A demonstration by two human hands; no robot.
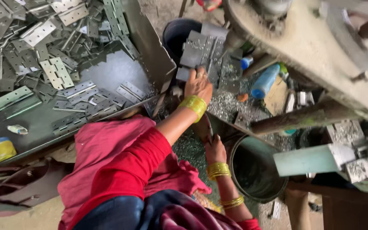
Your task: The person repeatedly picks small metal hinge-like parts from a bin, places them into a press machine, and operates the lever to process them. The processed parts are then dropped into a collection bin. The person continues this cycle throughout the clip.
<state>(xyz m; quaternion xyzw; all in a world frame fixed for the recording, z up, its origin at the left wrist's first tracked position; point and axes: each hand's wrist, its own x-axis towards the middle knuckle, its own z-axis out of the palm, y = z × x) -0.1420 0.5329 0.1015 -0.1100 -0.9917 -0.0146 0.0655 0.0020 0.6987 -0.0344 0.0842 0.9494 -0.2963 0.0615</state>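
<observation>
While the left hand [198, 84] presses a hinge [203, 53] (grey), the right hand [215, 149] grips a lever [208, 127].

My left hand [198, 85] covers the lower part of the grey hinge plate [203, 51], so I cannot tell how my fingers grip it. My right hand [215, 149] hides most of the thin dark tool [208, 127]; its kind is unclear. The hinge pile [30, 38] runs off the top and left edges. The machine arm [320, 55] is cut by the top and right edges and blurred. The bucket [256, 170] bottom is too dark to read. My own shoulders leave the bottom edge.
</observation>
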